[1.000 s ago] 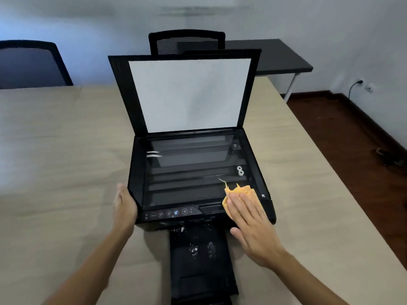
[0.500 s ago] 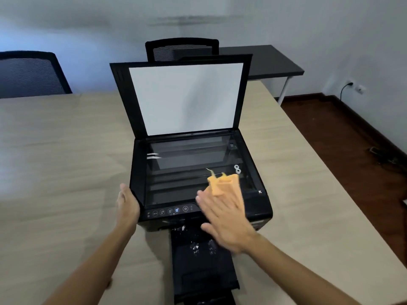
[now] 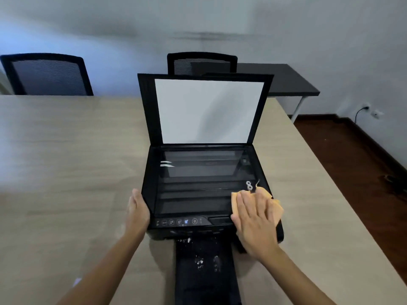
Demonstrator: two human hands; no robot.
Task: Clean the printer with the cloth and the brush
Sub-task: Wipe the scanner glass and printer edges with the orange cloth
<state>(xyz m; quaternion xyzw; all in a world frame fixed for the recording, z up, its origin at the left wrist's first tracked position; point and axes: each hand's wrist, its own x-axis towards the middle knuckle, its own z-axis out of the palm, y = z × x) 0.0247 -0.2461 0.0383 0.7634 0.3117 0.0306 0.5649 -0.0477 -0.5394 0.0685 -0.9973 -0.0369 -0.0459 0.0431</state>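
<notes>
With the lid up, the printer (image 3: 204, 194) sits mid-table as the flat, open right hand (image 3: 253, 219) presses the cloth (image 3: 275, 205) on the glass's near right corner, the left hand (image 3: 137, 209) braces its side, grip loose, specks remain on the tray (image 3: 204, 271), and no brush is visible, so cleaning seems early.

Long light-wood-grain table (image 3: 66, 164) carries everything. Black flatbed printer (image 3: 152, 194) sits directly on it near the front edge. Its black output tray (image 3: 204, 280) extends forward over the tabletop.
</notes>
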